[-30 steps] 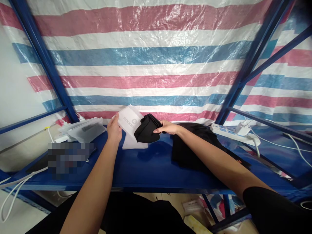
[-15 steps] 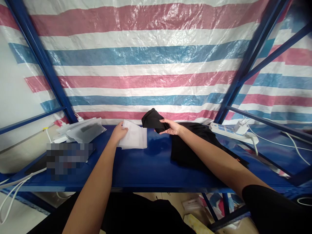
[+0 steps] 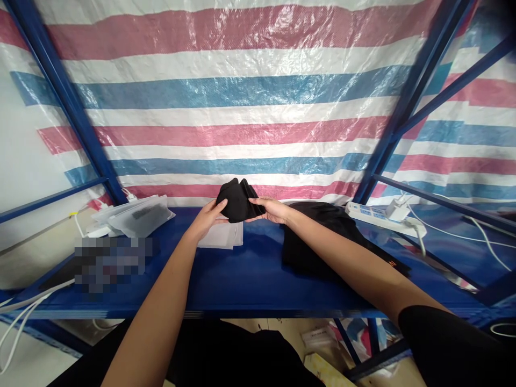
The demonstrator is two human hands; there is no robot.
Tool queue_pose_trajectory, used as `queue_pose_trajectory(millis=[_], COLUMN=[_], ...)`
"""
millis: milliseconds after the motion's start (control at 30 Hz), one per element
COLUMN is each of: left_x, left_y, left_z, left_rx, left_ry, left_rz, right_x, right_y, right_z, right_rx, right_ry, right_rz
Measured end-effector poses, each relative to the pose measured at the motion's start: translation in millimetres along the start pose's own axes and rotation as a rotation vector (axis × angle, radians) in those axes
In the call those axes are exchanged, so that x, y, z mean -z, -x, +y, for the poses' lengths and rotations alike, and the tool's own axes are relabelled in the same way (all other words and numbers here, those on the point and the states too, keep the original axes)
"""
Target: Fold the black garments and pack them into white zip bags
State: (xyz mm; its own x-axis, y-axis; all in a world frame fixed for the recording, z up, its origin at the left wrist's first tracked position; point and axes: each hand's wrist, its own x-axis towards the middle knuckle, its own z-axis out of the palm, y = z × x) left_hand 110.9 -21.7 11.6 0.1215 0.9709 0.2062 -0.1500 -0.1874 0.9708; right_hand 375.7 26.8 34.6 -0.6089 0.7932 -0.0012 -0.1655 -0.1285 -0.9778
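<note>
Both of my hands hold a small folded black garment above the back part of the blue table. My left hand grips its left side, thumb on top and fingers underneath. On its right side my right hand pinches the cloth between thumb and fingers. Below and partly behind my left hand lies a stack of whitish plastic bags, its upper part hidden by the hand and the garment. A larger pile of black clothing lies under my right forearm, with a small orange mark near its right end.
Frosted plastic pouches rest at the back left, near a blurred-out dark item. A white power strip with plugs and cables sits at the back right. Blue metal posts frame the blue table, before a striped plastic sheet.
My left hand has let go of the plastic bags and moved right to grip the black garment. My right hand has brought the garment leftward, over the bags.
</note>
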Motion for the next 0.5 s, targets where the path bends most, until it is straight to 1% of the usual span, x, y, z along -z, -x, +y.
queue_pose_trajectory(millis=[33,100,233,300,333,400,433,500], left_x=[-0.6,2.5,20.6,31.6,36.4,43.5,45.6,47.1], left_y=[0.7,0.0,-7.9,-11.6,-12.8,-13.6,-13.3,-12.2], left_z=[1.7,3.5,5.7,8.1,9.5,12.5,13.9,16.0], left_rx=[-0.019,-0.08,-0.196,-0.24,-0.259,-0.288,-0.299,-0.313], left_ry=[0.007,0.052,0.219,0.28,0.301,0.332,0.344,0.365], left_rz=[0.013,0.096,0.363,0.472,0.515,0.571,0.578,0.557], right_x=[0.3,5.5,27.3,38.8,43.8,51.7,54.7,59.2], right_y=[-1.4,-4.9,-11.2,-13.1,-13.8,-15.0,-15.4,-15.0], right_z=[-0.1,-0.6,-4.7,-8.1,-9.8,-12.7,-13.9,-15.8], right_rx=[0.013,0.047,0.113,0.131,0.138,0.138,0.131,0.112], right_ry=[-0.005,-0.036,-0.155,-0.188,-0.195,-0.2,-0.199,-0.194], right_rz=[0.036,0.114,0.326,0.426,0.456,0.485,0.487,0.477])
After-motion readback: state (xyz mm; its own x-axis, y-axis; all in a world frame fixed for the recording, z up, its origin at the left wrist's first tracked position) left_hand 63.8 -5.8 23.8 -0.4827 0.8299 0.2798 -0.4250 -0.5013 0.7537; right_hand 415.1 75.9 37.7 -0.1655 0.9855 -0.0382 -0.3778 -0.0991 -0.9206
